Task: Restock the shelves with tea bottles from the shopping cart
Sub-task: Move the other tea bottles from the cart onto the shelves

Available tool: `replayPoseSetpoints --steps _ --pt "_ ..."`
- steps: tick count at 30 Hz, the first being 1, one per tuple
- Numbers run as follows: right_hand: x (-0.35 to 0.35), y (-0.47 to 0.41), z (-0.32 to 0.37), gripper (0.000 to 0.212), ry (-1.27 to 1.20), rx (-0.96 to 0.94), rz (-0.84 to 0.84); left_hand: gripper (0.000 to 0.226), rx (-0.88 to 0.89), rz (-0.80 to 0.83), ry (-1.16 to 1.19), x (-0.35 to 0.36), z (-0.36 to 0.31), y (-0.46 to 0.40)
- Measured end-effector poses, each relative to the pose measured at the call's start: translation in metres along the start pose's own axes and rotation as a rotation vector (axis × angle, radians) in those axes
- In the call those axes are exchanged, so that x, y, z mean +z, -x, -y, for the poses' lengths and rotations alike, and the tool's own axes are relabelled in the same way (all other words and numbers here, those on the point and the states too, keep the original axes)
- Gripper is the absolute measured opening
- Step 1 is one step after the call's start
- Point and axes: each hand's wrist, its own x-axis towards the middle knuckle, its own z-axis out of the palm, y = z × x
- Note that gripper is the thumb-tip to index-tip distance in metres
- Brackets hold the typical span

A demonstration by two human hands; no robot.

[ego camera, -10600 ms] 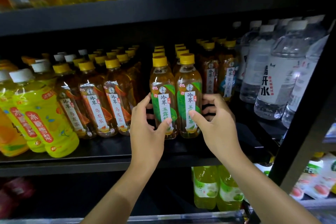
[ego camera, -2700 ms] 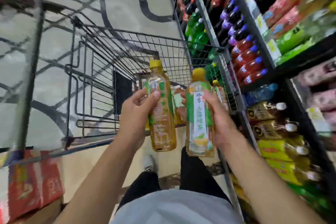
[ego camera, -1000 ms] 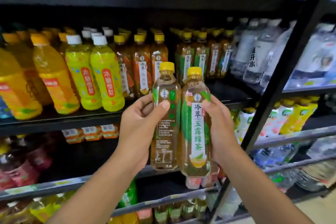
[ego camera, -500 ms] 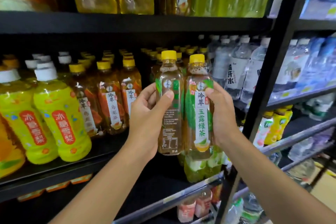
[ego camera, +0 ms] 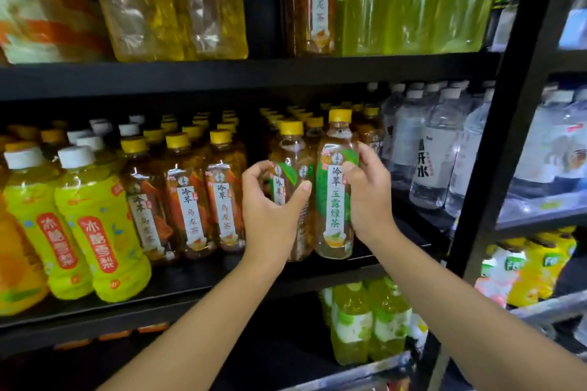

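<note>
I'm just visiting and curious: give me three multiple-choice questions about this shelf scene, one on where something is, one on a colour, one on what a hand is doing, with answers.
1. Where do the clear water bottles stand relative to the two held tea bottles?
A. to their right, on the same shelf
B. on the shelf above
C. to their left

2. What colour is the cap on the green-label tea bottle in the right hand?
A. white
B. yellow
C. red

3. What is the left hand doing?
A. hanging idle
B. pressing flat on the shelf
C. gripping a tea bottle

Answers:
1. A, the water bottles stand right of both hands at the same level.
2. B, the cap is plainly yellow.
3. C, the thumb and fingers curl round the bottle.
</note>
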Motion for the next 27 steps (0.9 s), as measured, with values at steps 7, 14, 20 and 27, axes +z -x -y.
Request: replayPoseSetpoints --steps 7,14,20,27 --pt "-0.016 -0.009 -0.033 0.069 -0.002 0.097 0.037 0.062 0.053 -0.024 -0.06 0.021 0.025 0.002" --pt "-0.03 -0.02 -0.051 0.044 -0.089 0.156 0.094 0.048 -0.189 0.253 0.142 0.0 0.033 0.001" --pt "-0.041 -0.021 -0.055 0.052 -0.046 0.131 0.206 0.061 -0.144 0.275 0.085 -0.008 0.031 0.004" --pt "-0.041 -0.032 -0.052 0.055 0.037 0.041 0.32 0.071 0.043 0.065 -0.102 0.007 0.043 0.003"
